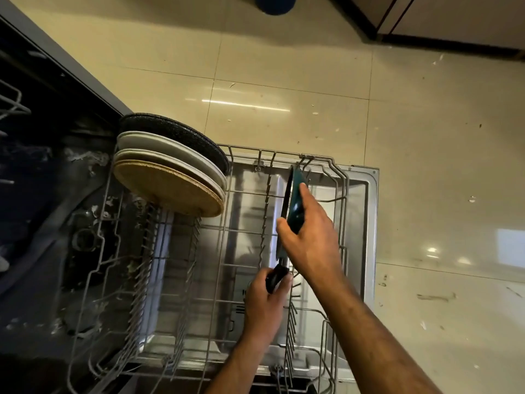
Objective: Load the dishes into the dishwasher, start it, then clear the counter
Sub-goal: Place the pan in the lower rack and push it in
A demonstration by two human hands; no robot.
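Observation:
A dark teal frying pan (295, 194) stands on edge in the right part of the pulled-out lower dishwasher rack (159, 280). My left hand (265, 302) grips the pan's black handle (277, 277) at its near end. My right hand (309, 237) holds the pan's rim, thumb on the left side and fingers over the teal back. At the rack's far left several dishes lean together: a brown plate (170, 189), two white plates (170, 155) and a dark speckled pan (170, 129).
The open dishwasher door (360, 194) lies flat under the rack. The dark dishwasher tub (42, 180) is on the left. Beige tiled floor (426, 137) spreads right and beyond, with cabinet fronts (454, 18) at the top right.

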